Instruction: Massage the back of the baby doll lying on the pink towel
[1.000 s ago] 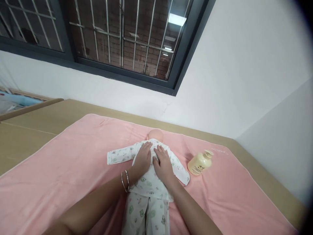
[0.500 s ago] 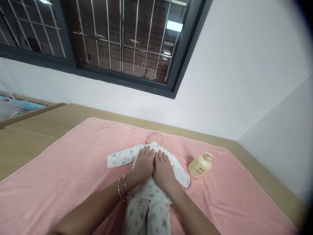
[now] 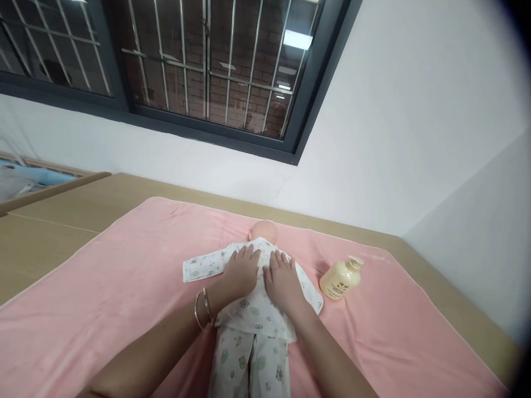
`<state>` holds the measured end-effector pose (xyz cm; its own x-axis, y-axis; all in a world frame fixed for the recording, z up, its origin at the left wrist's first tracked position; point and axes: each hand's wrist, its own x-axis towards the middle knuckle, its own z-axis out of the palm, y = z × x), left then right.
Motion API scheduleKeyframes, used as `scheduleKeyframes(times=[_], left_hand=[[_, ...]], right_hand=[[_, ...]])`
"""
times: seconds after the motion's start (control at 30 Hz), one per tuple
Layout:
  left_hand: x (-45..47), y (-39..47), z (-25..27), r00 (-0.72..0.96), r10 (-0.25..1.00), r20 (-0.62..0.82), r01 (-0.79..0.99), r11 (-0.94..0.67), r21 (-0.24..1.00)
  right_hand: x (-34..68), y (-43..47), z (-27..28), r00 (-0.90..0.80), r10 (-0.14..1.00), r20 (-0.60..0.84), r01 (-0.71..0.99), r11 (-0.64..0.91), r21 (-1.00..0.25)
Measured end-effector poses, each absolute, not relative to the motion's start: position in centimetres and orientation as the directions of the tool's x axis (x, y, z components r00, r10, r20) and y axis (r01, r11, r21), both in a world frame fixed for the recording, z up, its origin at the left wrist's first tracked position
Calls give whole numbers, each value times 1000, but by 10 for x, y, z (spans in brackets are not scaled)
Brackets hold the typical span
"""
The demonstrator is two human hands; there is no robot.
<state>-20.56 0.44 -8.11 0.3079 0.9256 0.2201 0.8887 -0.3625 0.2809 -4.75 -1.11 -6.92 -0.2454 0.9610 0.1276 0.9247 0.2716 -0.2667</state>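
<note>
A baby doll (image 3: 264,231) lies stretched out on a pink blanket (image 3: 136,260), its head toward the wall. It wears a white printed top (image 3: 255,312) and matching printed trousers (image 3: 232,354). My left hand (image 3: 243,272) rests flat on one side of the doll's chest, fingers stretched out and slightly apart. On the other side of the chest lies my right hand (image 3: 283,279), also flat and open. A strip of the top shows between the two hands. Two bangles circle my left wrist.
To the right of the doll, a pale yellow pump bottle (image 3: 341,278) stands on the blanket. Wooden table surface (image 3: 83,202) borders the blanket. Behind it rise a white wall and a dark-framed window (image 3: 207,132) with bars. A wooden-edged crib or tray (image 3: 37,179) holds blue fabric at far left.
My hands were side by side and touching at the middle of the doll's chest. Now they have slid apart, the right one outward to the right, the left slightly to the left.
</note>
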Motion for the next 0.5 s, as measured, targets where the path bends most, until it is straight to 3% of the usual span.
scheduleKeyframes(times=[0.13,0.23,0.33,0.4,0.5], left_hand=[[-203,-1,-78,381,898,218,859,-432,277],[-210,17,-78,265,917,298,854,-366,368],[-214,29,-77,159,944,288,851,-279,444],[-212,26,-74,171,947,271,866,-276,416],[-207,8,-68,289,923,254,893,-355,275]], right_hand=[[-53,-21,-67,-340,922,188,874,383,-298],[-41,3,-74,-270,940,207,863,332,-380],[-33,22,-84,-193,949,249,878,281,-388],[-37,18,-87,-180,943,281,897,275,-347],[-52,-6,-84,-216,927,308,915,302,-267]])
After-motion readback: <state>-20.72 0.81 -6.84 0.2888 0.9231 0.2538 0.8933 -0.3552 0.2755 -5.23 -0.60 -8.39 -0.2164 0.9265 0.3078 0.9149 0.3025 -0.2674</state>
